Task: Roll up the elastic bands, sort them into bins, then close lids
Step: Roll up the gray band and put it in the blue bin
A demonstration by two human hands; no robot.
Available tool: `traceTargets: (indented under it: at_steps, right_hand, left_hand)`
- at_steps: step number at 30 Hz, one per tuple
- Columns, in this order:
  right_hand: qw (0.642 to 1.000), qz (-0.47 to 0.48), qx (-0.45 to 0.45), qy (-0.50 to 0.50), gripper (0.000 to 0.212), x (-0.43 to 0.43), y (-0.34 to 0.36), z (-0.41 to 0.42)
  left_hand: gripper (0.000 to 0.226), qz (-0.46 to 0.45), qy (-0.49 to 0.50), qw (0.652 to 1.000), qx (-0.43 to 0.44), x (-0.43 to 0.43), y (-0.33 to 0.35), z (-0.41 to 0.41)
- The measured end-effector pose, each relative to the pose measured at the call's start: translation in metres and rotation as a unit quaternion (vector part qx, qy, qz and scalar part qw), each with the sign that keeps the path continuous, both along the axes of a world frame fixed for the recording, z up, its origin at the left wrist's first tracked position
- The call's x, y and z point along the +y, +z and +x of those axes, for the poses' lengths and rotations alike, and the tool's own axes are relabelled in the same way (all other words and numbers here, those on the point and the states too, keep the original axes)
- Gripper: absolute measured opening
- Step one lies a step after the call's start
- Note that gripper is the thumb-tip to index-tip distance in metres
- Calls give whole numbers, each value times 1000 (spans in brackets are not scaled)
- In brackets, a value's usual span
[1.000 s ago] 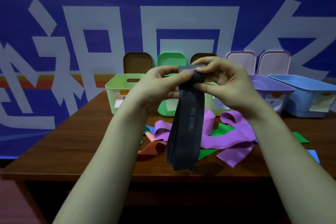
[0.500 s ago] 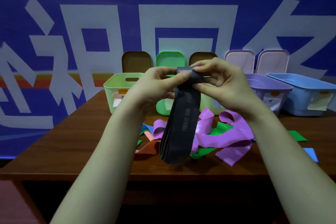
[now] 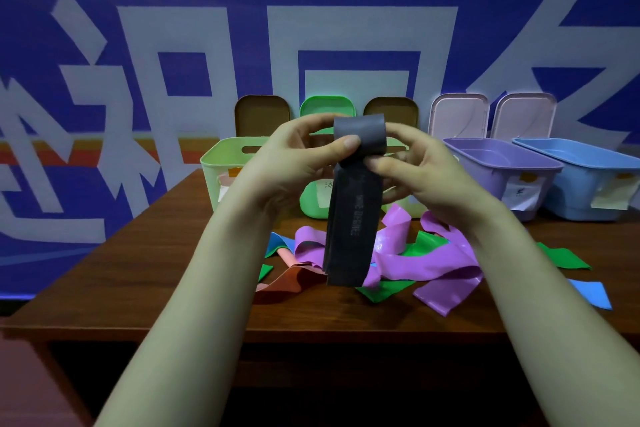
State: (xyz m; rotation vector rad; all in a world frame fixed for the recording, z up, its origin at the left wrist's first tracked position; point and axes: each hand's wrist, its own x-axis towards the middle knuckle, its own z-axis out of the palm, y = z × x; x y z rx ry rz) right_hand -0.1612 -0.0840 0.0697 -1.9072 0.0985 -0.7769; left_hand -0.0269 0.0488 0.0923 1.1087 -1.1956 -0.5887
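Note:
A dark grey elastic band (image 3: 351, 218) hangs in the air above the table, its top end curled into a small roll. My left hand (image 3: 294, 163) pinches the roll from the left with thumb on its front. My right hand (image 3: 426, 173) grips it from the right, fingers under the roll. Below lie loose bands on the wooden table (image 3: 138, 270): a purple band (image 3: 426, 263), a green band (image 3: 564, 256), a blue band (image 3: 592, 293) and a brown band (image 3: 287, 282).
Open bins stand in a row at the back: a light green bin (image 3: 232, 163), a purple bin (image 3: 502, 166) and a blue bin (image 3: 585, 170), partly hiding a green bin. Their lids lean upright against the blue wall behind. The table's front edge is near me.
The rolled top of the grey band has grown as my fingers turned it. The hanging tail has become shorter and swung slightly.

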Motion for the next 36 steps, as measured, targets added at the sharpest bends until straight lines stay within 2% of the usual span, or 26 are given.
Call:
traceTargets:
  at_steps: [4, 7, 10, 15, 18, 21, 26, 29, 34, 36]
  right_hand:
    - [999, 4, 35, 10, 50, -1, 0, -1]
    - [998, 50, 23, -4, 33, 6, 4, 2]
    - [997, 43, 27, -55, 41, 9, 6, 6]
    - [997, 28, 41, -64, 50, 11, 4, 9]
    - [998, 42, 21, -38, 39, 12, 2, 8]
    - [998, 62, -5, -10, 29, 11, 3, 7]
    - [996, 79, -44, 7, 31, 10, 4, 9]
    - [995, 84, -55, 2, 36, 8, 4, 9]
    - [997, 59, -51, 15, 42, 4, 1, 6]
    - [998, 46, -45, 23, 45, 3, 0, 5]
  left_hand:
    - [32, -6, 37, 998, -46, -2, -3, 4]
    - [38, -8, 31, 998, -56, -3, -5, 5]
    - [43, -11, 32, 997, -68, -4, -7, 5]
    - [49, -13, 55, 993, -102, -4, -9, 5]
    - [60, -15, 73, 992, -102, -7, -12, 5]
    - [69, -22, 67, 996, -60, -9, -15, 5]
    - [58, 23, 84, 996, -9, -11, -16, 4]
    - [50, 76, 43, 996, 1, -9, -16, 4]
    - [49, 112, 13, 993, -44, 0, -13, 4]
    - [36, 105, 32, 992, -62, 0, -13, 2]
